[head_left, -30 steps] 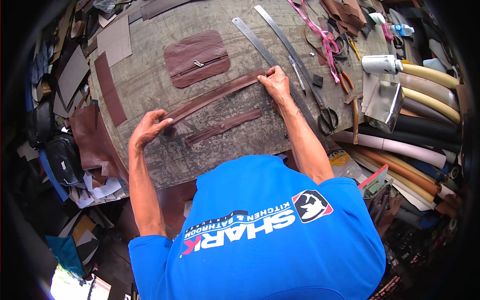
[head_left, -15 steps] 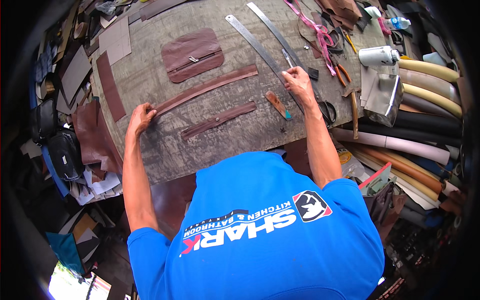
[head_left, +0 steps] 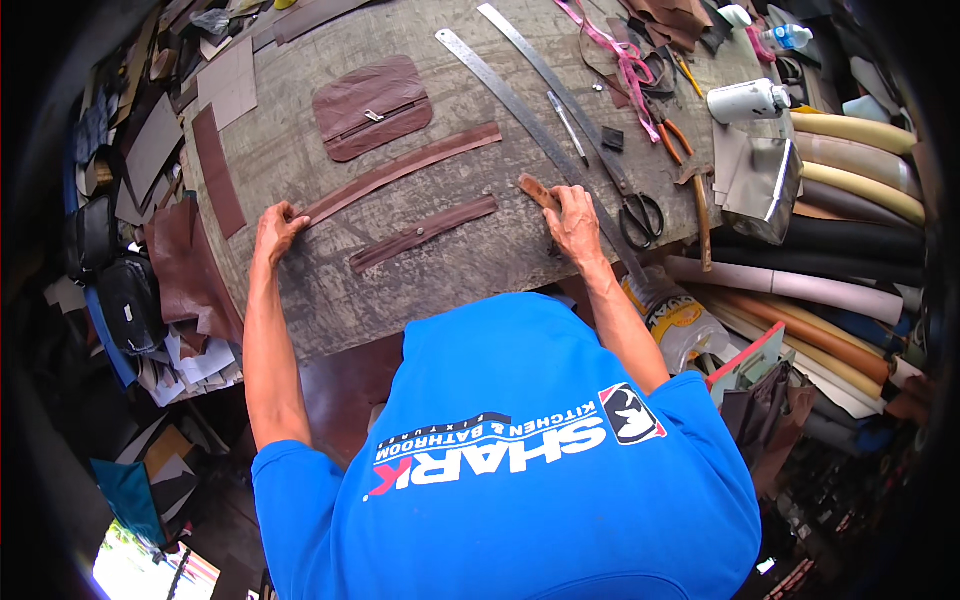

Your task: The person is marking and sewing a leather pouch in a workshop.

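My left hand [head_left: 277,232] pinches the left end of a long brown leather strip [head_left: 400,172], which curves up to the right across the worktable. My right hand [head_left: 574,228] is closed over a short wooden-handled tool [head_left: 536,188]; its far end sticks out past the fingers, and the rest is hidden. Nearer me lies a shorter brown strip with a zipper [head_left: 425,234]. Beyond the long strip is a rounded brown leather panel [head_left: 372,108] with a zipper across it. A pen [head_left: 567,127] lies between two metal rulers, just beyond my right hand.
Two long metal rulers [head_left: 500,84] run diagonally over the wooden worktable [head_left: 300,300]. To their right are black-handled scissors [head_left: 641,220], orange-handled pliers [head_left: 673,140], a hammer [head_left: 703,220] and a white bottle [head_left: 745,102]. Rolls of material [head_left: 850,135] fill the right side; leather scraps [head_left: 190,270] hang at left.
My right hand has let go of the pen, which now lies on the table, and has come nearer and left onto the wooden-handled tool. My left hand stays on the strip's end.
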Action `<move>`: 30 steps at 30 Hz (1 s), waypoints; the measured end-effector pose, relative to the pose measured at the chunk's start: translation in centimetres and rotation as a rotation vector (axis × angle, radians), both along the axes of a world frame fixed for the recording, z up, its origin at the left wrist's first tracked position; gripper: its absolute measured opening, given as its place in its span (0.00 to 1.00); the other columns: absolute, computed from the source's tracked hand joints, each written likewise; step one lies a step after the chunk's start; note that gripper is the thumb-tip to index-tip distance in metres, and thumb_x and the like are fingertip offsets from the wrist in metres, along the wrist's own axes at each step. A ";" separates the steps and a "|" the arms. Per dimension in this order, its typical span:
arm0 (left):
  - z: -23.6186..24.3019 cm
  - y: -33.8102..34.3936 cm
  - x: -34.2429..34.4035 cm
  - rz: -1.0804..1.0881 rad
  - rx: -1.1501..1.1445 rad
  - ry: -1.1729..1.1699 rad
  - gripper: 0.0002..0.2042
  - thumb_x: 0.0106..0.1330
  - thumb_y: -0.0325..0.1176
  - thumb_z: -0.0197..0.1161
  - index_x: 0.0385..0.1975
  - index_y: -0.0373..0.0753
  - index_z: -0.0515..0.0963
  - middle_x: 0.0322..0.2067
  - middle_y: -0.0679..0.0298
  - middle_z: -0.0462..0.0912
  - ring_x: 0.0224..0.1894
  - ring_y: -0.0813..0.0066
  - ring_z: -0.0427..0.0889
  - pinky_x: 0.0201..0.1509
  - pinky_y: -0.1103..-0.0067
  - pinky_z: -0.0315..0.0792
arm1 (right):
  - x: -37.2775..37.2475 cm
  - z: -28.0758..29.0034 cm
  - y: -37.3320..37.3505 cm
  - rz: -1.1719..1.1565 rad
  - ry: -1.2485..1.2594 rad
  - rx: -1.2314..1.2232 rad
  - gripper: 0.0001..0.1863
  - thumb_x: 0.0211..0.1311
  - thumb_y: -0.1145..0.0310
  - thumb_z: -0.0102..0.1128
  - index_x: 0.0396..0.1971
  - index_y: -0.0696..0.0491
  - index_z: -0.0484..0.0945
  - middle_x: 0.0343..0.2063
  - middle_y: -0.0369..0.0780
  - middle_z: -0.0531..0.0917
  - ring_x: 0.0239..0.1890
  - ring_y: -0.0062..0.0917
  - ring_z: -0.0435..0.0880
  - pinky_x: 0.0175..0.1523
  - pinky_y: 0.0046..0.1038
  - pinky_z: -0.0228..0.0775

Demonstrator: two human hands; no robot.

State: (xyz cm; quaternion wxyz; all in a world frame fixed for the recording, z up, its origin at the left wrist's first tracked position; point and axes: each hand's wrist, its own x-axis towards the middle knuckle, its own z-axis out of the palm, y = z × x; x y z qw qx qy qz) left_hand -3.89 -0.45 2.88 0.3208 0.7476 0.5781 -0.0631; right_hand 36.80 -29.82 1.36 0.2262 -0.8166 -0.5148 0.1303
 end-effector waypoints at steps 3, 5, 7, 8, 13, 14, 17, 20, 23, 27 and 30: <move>0.3 -0.3 -0.4 0.034 0.007 -0.007 0.18 0.55 0.42 0.69 0.33 0.30 0.79 0.31 0.49 0.83 0.36 0.60 0.82 0.43 0.69 0.72 | 0.5 -0.1 0.1 -0.004 0.006 -0.032 0.18 0.49 0.72 0.64 0.42 0.54 0.74 0.40 0.45 0.74 0.44 0.42 0.74 0.50 0.41 0.68; -0.1 -0.5 -1.3 0.076 0.016 -0.013 0.19 0.58 0.46 0.67 0.33 0.31 0.80 0.30 0.49 0.83 0.36 0.60 0.82 0.42 0.70 0.72 | 0.5 0.1 0.5 0.011 0.001 -0.055 0.18 0.49 0.73 0.64 0.43 0.54 0.75 0.40 0.45 0.74 0.44 0.42 0.74 0.50 0.41 0.68; -1.8 -0.3 -3.5 0.226 -0.009 -0.050 0.24 0.64 0.53 0.59 0.30 0.32 0.80 0.27 0.51 0.81 0.34 0.63 0.80 0.39 0.70 0.71 | -0.2 0.5 1.5 0.059 -0.028 0.043 0.19 0.50 0.73 0.64 0.44 0.54 0.74 0.41 0.45 0.74 0.45 0.43 0.74 0.50 0.41 0.68; -3.3 -0.1 -4.8 0.272 -0.012 -0.091 0.26 0.68 0.55 0.53 0.28 0.33 0.81 0.22 0.57 0.79 0.30 0.68 0.78 0.35 0.72 0.69 | -0.6 0.9 2.2 0.106 -0.069 0.032 0.20 0.51 0.74 0.63 0.46 0.55 0.74 0.41 0.45 0.74 0.45 0.42 0.74 0.51 0.41 0.68; -3.0 -0.9 -4.2 0.697 -0.333 -0.564 0.20 0.71 0.48 0.53 0.36 0.34 0.81 0.21 0.66 0.79 0.21 0.81 0.76 0.25 0.83 0.66 | -1.5 0.0 6.8 0.240 -0.081 0.092 0.24 0.54 0.74 0.61 0.54 0.55 0.72 0.51 0.46 0.73 0.52 0.41 0.73 0.56 0.39 0.67; -3.1 -1.1 -4.4 0.709 -0.327 -0.560 0.20 0.71 0.48 0.53 0.36 0.34 0.81 0.21 0.66 0.79 0.21 0.81 0.76 0.25 0.83 0.66 | -1.4 -0.4 7.8 0.263 -0.124 0.109 0.24 0.55 0.74 0.60 0.55 0.55 0.71 0.52 0.46 0.73 0.53 0.41 0.72 0.57 0.40 0.66; -3.3 -1.7 -4.9 0.613 -0.219 -0.494 0.14 0.67 0.41 0.61 0.38 0.34 0.81 0.23 0.66 0.81 0.24 0.81 0.79 0.26 0.82 0.69 | -1.2 -1.4 9.4 0.285 -0.149 0.101 0.25 0.58 0.72 0.57 0.58 0.54 0.70 0.56 0.44 0.71 0.55 0.41 0.71 0.59 0.41 0.65; -3.2 -1.8 -4.8 0.585 -0.197 -0.457 0.11 0.64 0.33 0.65 0.41 0.34 0.81 0.26 0.68 0.81 0.27 0.83 0.80 0.28 0.85 0.69 | -1.1 -1.6 9.7 0.319 -0.215 -0.008 0.25 0.60 0.71 0.55 0.59 0.52 0.69 0.58 0.43 0.69 0.57 0.40 0.67 0.59 0.42 0.64; -3.1 -1.8 -4.7 0.588 -0.184 -0.427 0.09 0.62 0.30 0.66 0.40 0.35 0.81 0.27 0.68 0.82 0.27 0.83 0.80 0.28 0.85 0.70 | -1.1 -1.9 9.6 0.321 -0.226 -0.016 0.25 0.60 0.71 0.55 0.60 0.50 0.69 0.59 0.43 0.68 0.57 0.39 0.67 0.59 0.43 0.64; -3.2 -1.7 -5.1 0.612 -0.192 -0.488 0.09 0.62 0.29 0.65 0.39 0.34 0.81 0.27 0.66 0.83 0.27 0.82 0.80 0.28 0.84 0.71 | -1.2 -2.0 9.6 0.314 -0.252 -0.038 0.26 0.60 0.71 0.54 0.60 0.47 0.69 0.59 0.42 0.68 0.57 0.39 0.67 0.58 0.44 0.64; -3.3 -1.6 -5.0 0.608 -0.174 -0.523 0.09 0.62 0.28 0.65 0.40 0.34 0.81 0.29 0.65 0.83 0.28 0.81 0.80 0.30 0.83 0.72 | -1.1 -1.7 9.5 0.309 -0.295 -0.028 0.26 0.60 0.71 0.54 0.60 0.46 0.69 0.59 0.42 0.68 0.57 0.39 0.67 0.56 0.43 0.64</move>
